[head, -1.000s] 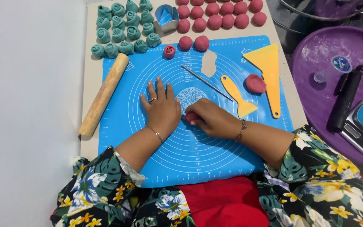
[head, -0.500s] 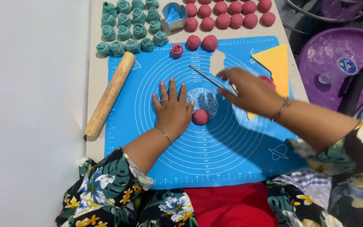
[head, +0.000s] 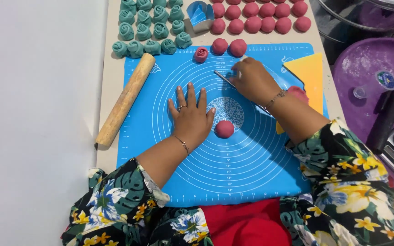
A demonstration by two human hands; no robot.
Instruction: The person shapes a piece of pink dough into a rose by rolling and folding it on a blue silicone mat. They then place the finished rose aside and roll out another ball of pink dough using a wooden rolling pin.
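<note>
**Right hand at the thin metal rod, pink ball left by the left palm**

The right hand (head: 251,81) lies over the near end of a thin metal rod (head: 222,77) at the upper middle of the blue mat (head: 169,177). The rod runs on a slant — its free tip points up and to the person's left, and the rest of it passes under the hand and wrist. The fingers are curled down on it, though whether they are actually closed round the rod or only resting on top I cannot tell from here.

The pink dough ball (head: 224,129) sits on the mat just below the printed centre circle, toward the person from the right hand and well apart from it. The left hand (head: 192,116) is much the nearer of the two: it lies flat on the mat, fingers spread and gripping nothing, the thumb side just beside the ball (touching or a hair off, hard to say).

The right forearm crosses in from the right, over the yellow scraper (head: 310,75). A wooden rolling pin (head: 125,100) lies along the mat's left edge.
</note>
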